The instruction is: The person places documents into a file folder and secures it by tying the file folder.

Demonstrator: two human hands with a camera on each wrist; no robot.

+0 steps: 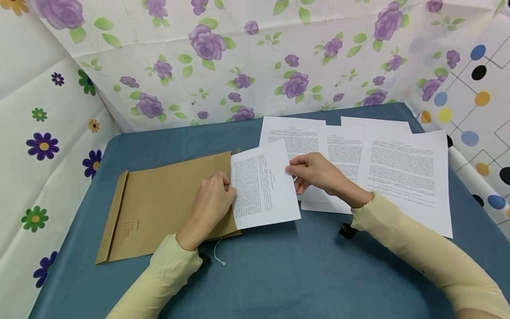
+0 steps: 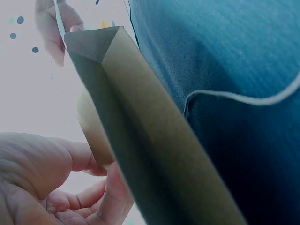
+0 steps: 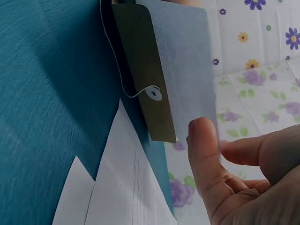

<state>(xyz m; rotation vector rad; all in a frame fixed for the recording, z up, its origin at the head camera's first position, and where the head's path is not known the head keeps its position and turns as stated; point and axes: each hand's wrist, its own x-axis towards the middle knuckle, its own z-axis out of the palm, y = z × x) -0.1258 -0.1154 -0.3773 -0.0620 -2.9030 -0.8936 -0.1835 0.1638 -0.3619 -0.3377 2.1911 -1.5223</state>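
Observation:
A brown paper envelope (image 1: pixel 159 199) lies flat on the blue table (image 1: pixel 279 274), its mouth facing right. My left hand (image 1: pixel 228 186) grips the edge of that mouth with curled fingers. A printed sheet (image 1: pixel 260 186) lies with its left edge at the mouth. My right hand (image 1: pixel 292 170) pinches the sheet's right edge between thumb and fingers. The left wrist view shows the envelope (image 2: pixel 154 140) edge-on beside my left hand (image 2: pixel 56 183). In the right wrist view the sheet (image 3: pixel 187 70) overlaps the envelope (image 3: pixel 140 70), with my right hand (image 3: pixel 225 159) on it.
Several more printed sheets (image 1: pixel 402 173) lie overlapping on the table's right half. A white closure string (image 1: pixel 218 257) trails from the envelope near the front, and its round washer (image 3: pixel 153 93) shows in the right wrist view. Flowered paper walls (image 1: pixel 223 66) enclose the back and sides.

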